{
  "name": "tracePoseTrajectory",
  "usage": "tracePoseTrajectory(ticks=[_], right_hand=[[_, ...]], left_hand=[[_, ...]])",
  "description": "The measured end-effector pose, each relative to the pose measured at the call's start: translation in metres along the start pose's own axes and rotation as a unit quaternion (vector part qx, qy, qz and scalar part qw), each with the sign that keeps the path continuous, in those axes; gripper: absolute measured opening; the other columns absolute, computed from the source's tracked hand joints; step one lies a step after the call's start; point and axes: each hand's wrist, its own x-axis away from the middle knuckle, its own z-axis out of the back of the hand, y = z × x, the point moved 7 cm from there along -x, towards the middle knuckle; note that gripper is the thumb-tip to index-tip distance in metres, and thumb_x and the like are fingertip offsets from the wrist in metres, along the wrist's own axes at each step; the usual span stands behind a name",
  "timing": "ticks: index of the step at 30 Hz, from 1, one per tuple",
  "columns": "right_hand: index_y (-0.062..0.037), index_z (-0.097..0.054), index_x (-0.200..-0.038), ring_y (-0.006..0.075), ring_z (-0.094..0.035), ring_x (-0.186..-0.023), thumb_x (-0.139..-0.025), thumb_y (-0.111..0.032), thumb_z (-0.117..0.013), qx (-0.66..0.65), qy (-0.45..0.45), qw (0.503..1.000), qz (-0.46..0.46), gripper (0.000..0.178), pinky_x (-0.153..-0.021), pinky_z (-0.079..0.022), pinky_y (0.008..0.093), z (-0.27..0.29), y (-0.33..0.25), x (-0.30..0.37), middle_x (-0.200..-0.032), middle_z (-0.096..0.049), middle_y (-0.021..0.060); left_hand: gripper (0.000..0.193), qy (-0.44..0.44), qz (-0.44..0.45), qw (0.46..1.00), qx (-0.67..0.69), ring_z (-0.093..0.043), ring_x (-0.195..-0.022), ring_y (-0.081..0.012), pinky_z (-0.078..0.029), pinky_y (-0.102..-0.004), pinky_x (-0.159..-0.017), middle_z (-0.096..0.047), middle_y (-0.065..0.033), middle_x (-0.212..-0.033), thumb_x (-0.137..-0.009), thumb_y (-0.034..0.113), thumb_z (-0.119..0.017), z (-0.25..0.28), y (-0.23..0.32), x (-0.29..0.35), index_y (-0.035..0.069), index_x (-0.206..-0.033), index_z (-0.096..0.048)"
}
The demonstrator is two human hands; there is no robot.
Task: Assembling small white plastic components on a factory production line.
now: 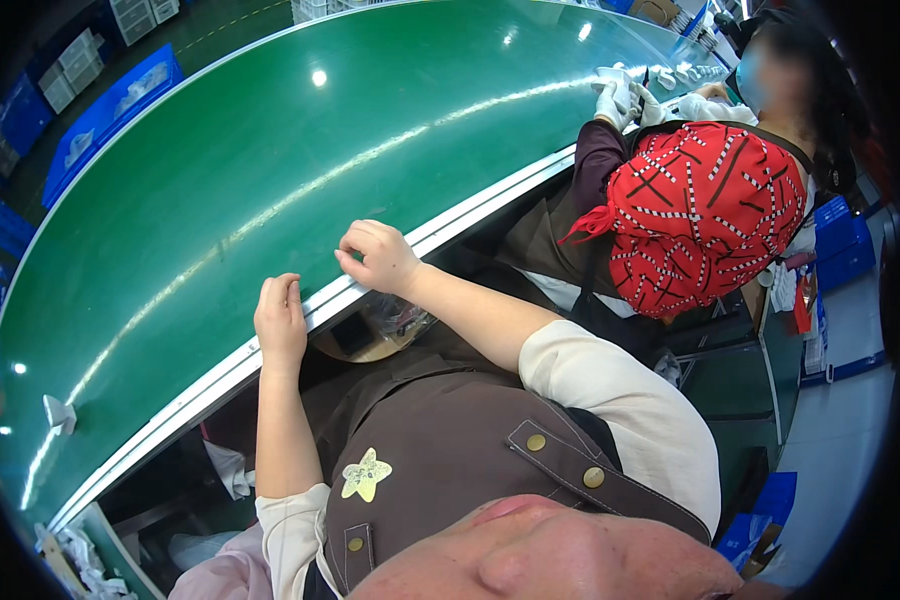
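Observation:
My left hand (280, 318) rests at the near metal rail (220, 382) of a long green conveyor surface (300, 160). Its fingers are bent and pressed together, with nothing visible in them. Just to the right, my right hand (378, 257) lies over the green surface by the same rail. Those fingers curl loosely toward the thumb, and no object shows between them. The two hands are apart from each other. Far off to the left on the green surface sits a small white piece (59, 414), out of reach of both hands.
A co-worker in a red patterned cloth (710, 215) sits to the right, a white part (615, 78) in their gloved hands. More white pieces (685, 72) lie beyond. A blue bin (115, 125) stands past the far edge. Below the rail is a clear plastic bag (400, 312).

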Motion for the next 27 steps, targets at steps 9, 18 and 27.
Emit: tracePoseTrajectory(ticks=[9,18,27], right_hand=[[-0.0042,-0.053,-0.067,0.0268,-0.053,-0.063,-0.071,-0.007,-0.062,-0.001,-0.004,1.0,-0.008,0.01,-0.056,-0.043,0.0349,0.004,-0.002,0.001,-0.066,-0.054,0.0085],[-0.0044,-0.053,-0.067,0.0266,-0.053,-0.062,-0.07,-0.007,-0.063,0.001,0.004,1.0,-0.004,0.011,-0.056,-0.043,0.0348,0.007,-0.004,0.001,-0.066,-0.053,0.0084],[-0.0043,-0.053,-0.067,0.0269,-0.053,-0.062,-0.07,-0.006,-0.063,-0.002,0.001,1.0,-0.005,0.011,-0.056,-0.043,0.0349,0.009,-0.004,0.002,-0.066,-0.053,0.0087]], left_hand=[[0.009,0.006,-0.007,1.0,-0.006,-0.054,-0.068,-0.0289,-0.043,-0.0351,-0.06,-0.054,-0.0126,-0.079,-0.088,0.008,-0.051,0.0,0.004,0.002,0.002,-0.09,-0.057],[0.007,0.01,-0.014,1.0,-0.009,-0.054,-0.066,-0.0288,-0.043,-0.0351,-0.058,-0.054,-0.0123,-0.078,-0.087,0.007,-0.052,0.002,0.012,0.002,0.002,-0.089,-0.057],[0.007,0.008,-0.019,1.0,-0.016,-0.054,-0.066,-0.0292,-0.043,-0.0355,-0.059,-0.055,-0.0125,-0.078,-0.087,0.006,-0.052,0.001,0.015,0.002,0.002,-0.089,-0.057]])
